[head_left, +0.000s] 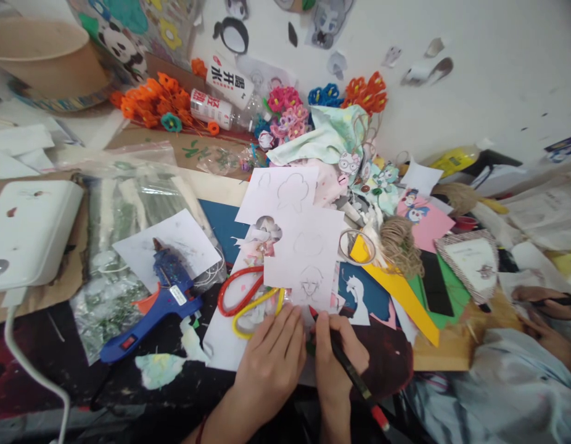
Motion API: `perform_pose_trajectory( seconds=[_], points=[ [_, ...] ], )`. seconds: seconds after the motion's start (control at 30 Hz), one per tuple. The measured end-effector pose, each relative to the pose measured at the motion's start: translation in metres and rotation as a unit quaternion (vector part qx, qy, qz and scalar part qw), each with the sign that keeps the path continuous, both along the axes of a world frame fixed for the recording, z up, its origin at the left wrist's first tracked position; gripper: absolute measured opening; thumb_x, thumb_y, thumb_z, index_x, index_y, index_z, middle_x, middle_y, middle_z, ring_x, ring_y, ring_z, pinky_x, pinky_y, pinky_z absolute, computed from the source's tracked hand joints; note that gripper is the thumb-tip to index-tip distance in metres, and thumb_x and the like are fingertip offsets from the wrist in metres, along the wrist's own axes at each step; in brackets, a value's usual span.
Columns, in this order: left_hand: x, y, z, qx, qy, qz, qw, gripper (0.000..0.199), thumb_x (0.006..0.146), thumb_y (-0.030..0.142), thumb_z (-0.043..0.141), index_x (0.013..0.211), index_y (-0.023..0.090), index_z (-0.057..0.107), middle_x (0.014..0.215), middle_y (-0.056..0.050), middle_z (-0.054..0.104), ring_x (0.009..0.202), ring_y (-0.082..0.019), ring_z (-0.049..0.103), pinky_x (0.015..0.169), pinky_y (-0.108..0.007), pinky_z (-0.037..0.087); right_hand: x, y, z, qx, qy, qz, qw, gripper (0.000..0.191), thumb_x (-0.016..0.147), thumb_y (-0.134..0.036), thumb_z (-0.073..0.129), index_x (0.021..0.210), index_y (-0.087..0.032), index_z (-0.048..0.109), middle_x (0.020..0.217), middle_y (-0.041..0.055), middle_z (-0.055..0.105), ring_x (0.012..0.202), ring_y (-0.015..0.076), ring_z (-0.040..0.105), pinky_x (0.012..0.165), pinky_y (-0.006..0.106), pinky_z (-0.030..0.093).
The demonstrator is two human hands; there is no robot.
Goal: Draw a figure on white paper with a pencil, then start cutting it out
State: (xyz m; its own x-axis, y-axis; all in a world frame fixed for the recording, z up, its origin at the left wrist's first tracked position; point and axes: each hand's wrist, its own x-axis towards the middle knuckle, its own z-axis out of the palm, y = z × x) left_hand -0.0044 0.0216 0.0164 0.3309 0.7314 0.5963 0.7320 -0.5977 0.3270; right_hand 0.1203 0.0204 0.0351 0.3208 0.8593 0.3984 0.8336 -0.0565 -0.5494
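My left hand (271, 357) lies with its fingers stretched out flat at the lower edge of a white paper sheet (285, 228). In my right hand (338, 357), just beside it, is a black pencil (350, 370) with a red point and red end. The point meets the paper area near a sketched head with hair. Fainter pencil outlines show higher on the sheets. Next to my left fingers lie a red loop handle (239, 290) and a yellow loop handle (248, 320), likely scissors; their blades are hidden.
A blue glue gun (179, 296) rests on paper at left, near a white device (31, 228) with a cable. Twine (399, 243), a tape roll (357, 246) and a yellow strip (396, 290) lie right. Another person's hand (544, 302) holds a dark pen.
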Motion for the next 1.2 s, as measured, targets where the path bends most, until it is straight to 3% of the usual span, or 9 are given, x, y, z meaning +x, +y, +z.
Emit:
perform_pose_trajectory(
  seconds=[0.2,0.57,1.1,1.2],
  points=[
    [0.0002,-0.0003,-0.0005,0.001,-0.002,-0.003,1.000,0.027,0.095,0.010,0.054,0.115,0.004,0.071,0.123,-0.012,0.073,0.120,-0.023,0.066,0.116,-0.037,0.036,-0.0027,0.0010,0.0017,-0.011,0.022,0.023,0.999,0.036,0.099,-0.028,0.058,0.065,-0.018,0.059,0.053,-0.0041,0.061,0.042,0.0076,0.054,0.048,0.017,0.043],
    [-0.0004,-0.0006,-0.0026,0.002,-0.002,-0.002,1.000,0.026,0.096,0.011,0.052,0.114,0.005,0.071,0.123,-0.012,0.073,0.121,-0.024,0.066,0.114,-0.038,0.037,-0.0032,0.0021,0.0009,-0.039,0.054,0.016,0.998,0.040,0.099,-0.037,0.057,0.064,-0.019,0.060,0.054,-0.0028,0.063,0.044,0.0091,0.055,0.049,0.019,0.046],
    [-0.0007,-0.0011,-0.0028,-0.002,-0.008,-0.004,1.000,0.026,0.096,0.011,0.053,0.115,0.004,0.070,0.123,-0.013,0.073,0.121,-0.025,0.066,0.112,-0.039,0.038,-0.0067,0.0026,0.0050,-0.038,0.070,0.011,0.997,0.036,0.096,-0.033,0.061,0.063,-0.018,0.059,0.053,-0.0029,0.060,0.044,0.0095,0.053,0.050,0.018,0.045],
    [-0.0003,-0.0016,-0.0024,-0.001,-0.005,-0.003,1.000,0.027,0.096,0.010,0.053,0.115,0.004,0.070,0.123,-0.013,0.073,0.120,-0.025,0.066,0.111,-0.039,0.039,-0.0062,0.0031,0.0021,-0.011,0.055,0.005,0.998,0.037,0.096,-0.032,0.061,0.062,-0.018,0.058,0.051,-0.0043,0.057,0.041,0.0087,0.051,0.047,0.018,0.044]
  ],
)
